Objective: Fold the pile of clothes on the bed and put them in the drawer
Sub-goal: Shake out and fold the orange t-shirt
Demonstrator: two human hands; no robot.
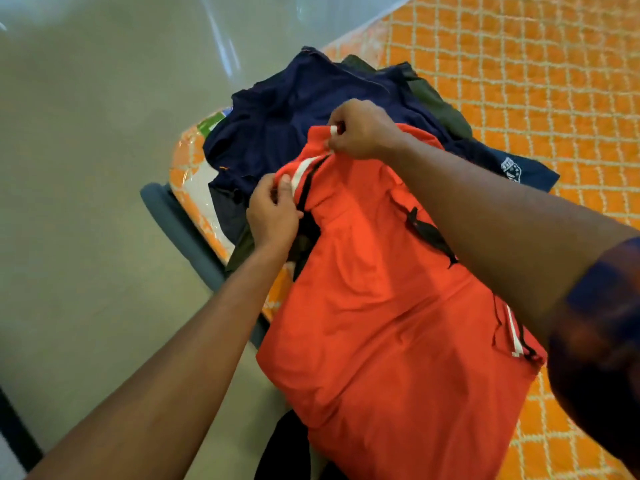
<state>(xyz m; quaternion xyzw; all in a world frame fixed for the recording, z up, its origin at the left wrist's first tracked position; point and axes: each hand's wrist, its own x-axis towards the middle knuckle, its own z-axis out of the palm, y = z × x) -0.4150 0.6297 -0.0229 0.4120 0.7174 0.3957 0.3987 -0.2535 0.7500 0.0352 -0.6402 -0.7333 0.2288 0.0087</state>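
Observation:
A red-orange polo shirt (388,323) with white and black sleeve stripes lies spread over the bed's near corner. My left hand (273,213) pinches its striped sleeve edge. My right hand (360,131) pinches the same striped sleeve edge a little farther away. Behind the shirt sits a pile of clothes: a navy garment (298,112) on top, a dark olive one (440,105) under it at the right. No drawer is in view.
The bed (540,74) carries an orange cover with a white lattice pattern and fills the right side. Its grey frame (187,233) runs along the left edge. Pale smooth floor (86,168) lies to the left. A dark edge shows at bottom left.

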